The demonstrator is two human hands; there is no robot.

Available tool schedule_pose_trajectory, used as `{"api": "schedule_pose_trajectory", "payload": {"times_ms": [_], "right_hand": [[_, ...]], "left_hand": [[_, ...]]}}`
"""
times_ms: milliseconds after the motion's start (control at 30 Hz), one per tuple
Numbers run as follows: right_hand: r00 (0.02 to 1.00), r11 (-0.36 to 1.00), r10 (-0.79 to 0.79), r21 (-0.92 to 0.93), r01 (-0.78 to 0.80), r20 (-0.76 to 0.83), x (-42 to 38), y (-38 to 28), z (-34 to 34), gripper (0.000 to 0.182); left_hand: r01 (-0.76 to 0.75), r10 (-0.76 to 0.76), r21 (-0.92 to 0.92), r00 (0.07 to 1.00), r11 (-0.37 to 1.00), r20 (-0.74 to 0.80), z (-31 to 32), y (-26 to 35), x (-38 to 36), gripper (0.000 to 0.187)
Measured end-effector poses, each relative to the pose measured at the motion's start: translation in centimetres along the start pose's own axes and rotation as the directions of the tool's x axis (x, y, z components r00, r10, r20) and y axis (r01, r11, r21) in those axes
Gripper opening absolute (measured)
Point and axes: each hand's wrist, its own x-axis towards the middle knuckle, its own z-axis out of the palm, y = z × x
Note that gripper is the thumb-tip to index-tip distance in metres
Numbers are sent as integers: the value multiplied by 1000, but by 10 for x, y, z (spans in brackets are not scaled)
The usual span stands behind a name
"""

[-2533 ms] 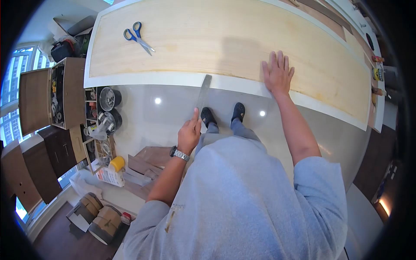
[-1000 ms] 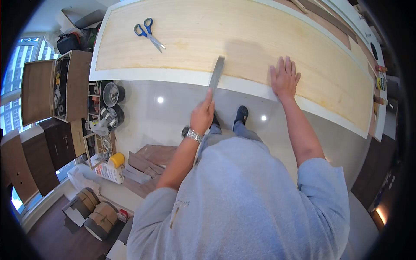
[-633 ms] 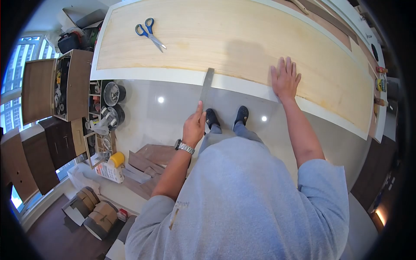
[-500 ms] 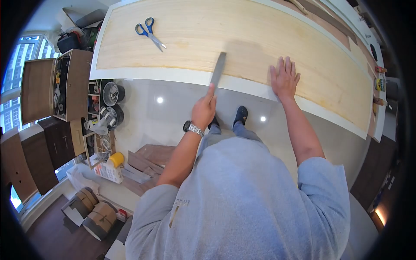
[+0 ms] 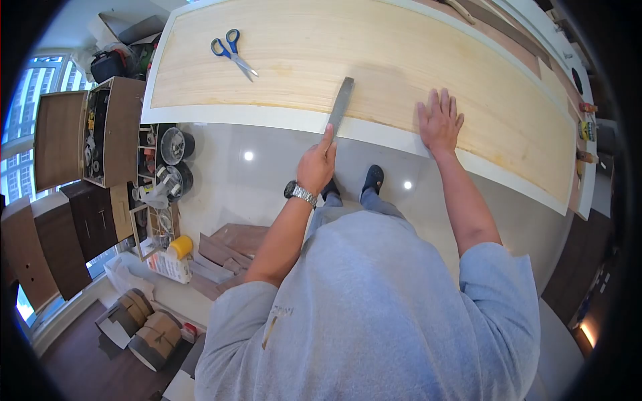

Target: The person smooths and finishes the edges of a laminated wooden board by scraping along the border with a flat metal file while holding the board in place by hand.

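Note:
My left hand (image 5: 317,165), with a wristwatch (image 5: 299,193) above it, is closed round the near end of a flat grey metal file (image 5: 342,103). The file's blade reaches over the white front edge of a wooden panel (image 5: 301,40), its far end above the pale wood. My right hand (image 5: 439,123) rests palm down on the panel near that edge, fingers spread and holding nothing. Blue-handled scissors (image 5: 232,53) lie on the panel at the upper left, blades slightly apart.
Buckets (image 5: 176,146) and an open wooden cabinet (image 5: 107,131) stand to the left. Brown board offcuts (image 5: 231,250) lie on the floor behind me at left. Small bottles (image 5: 587,130) sit at the panel's far right. My shoes (image 5: 373,178) are below the edge.
My left hand has turned the file slightly, so more of its flat face shows, and its tip has shifted a little right. My right hand stays in place.

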Motion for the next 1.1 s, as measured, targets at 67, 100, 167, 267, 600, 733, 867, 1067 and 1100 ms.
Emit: {"api": "schedule_pose_trajectory", "payload": {"times_ms": [67,100,167,267,600,733,867,1067,1100], "right_hand": [[1000,1000,2,-4,-2,14,4,-2,-6,66],[1000,1000,2,-5,-2,15,4,-1,-5,66],[1000,1000,1,-14,-1,12,2,-1,-4,66],[1000,1000,-6,-24,6,-5,-1,0,-1,66],[1000,1000,-8,-23,8,-5,4,-1,-4,66],[999,1000,-21,-7,21,-45,-1,2,4,66],[1000,1000,-5,-3,5,-11,0,-1,-1,66],[1000,1000,0,18,0,-8,-1,0,-2,66],[1000,1000,-4,21,4,-19,-1,1,1,67]], "left_hand": [[14,-14,3,1000,1000,7,-3,0,1,54],[37,-37,-5,999,999,23,-9,-5,-12,54],[92,-91,-32,995,995,39,-21,-13,-36,54],[128,-127,-67,992,990,20,-26,-15,-52,53],[85,-84,-27,996,996,43,-23,-13,-34,54],[148,-145,-60,989,987,38,-23,-16,-48,53],[47,-46,-43,999,998,9,-10,-2,-11,54],[45,-44,-48,999,998,19,-26,-13,-45,52],[84,-81,-59,995,995,51,-29,-14,-55,52]]}}
